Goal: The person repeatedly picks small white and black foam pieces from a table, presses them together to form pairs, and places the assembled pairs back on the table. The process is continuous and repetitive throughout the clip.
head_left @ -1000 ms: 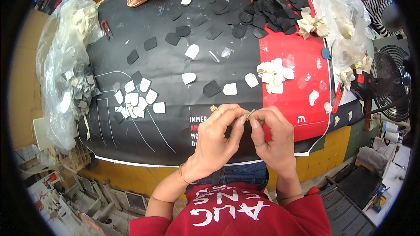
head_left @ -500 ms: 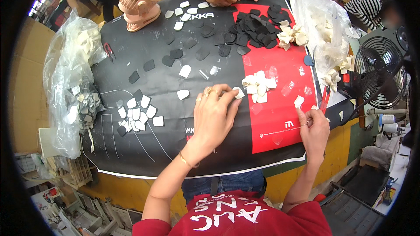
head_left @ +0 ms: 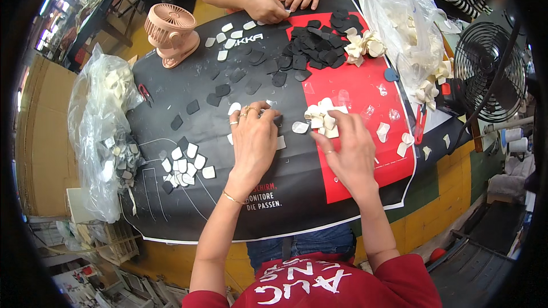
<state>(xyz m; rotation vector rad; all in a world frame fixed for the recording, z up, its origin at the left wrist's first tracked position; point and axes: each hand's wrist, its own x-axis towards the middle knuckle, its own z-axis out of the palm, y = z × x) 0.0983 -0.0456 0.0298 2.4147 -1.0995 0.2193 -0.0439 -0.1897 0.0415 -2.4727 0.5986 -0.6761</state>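
Observation:
My left hand [head_left: 254, 140] lies over the black part of the mat with its fingers spread. Small off-white rounded pieces peek out around it, one piece [head_left: 234, 108] at its fingertips and others partly covered by the hand. My right hand [head_left: 351, 149] reaches over the red part, thumb and index finger apart, fingertips beside a small pile of cream pieces [head_left: 323, 118]. Whether they touch the pile I cannot tell. Between the hands lies a single off-white piece [head_left: 299, 128]. To the left sits a cluster of white-faced pieces [head_left: 185, 166].
A large pile of black pieces [head_left: 317, 45] lies farther back. Plastic bags of pieces flank the mat, one bag [head_left: 103, 131] left, another [head_left: 402, 28] right. A pink fan [head_left: 171, 34] stands far left, red snips [head_left: 145, 93] near it. Across the table, a person's hands [head_left: 285, 3] handle something small.
My left hand has moved left, and its pinch on a cream piece has loosened into spread fingers. My right hand has come from the red area's right edge to the cream pile.

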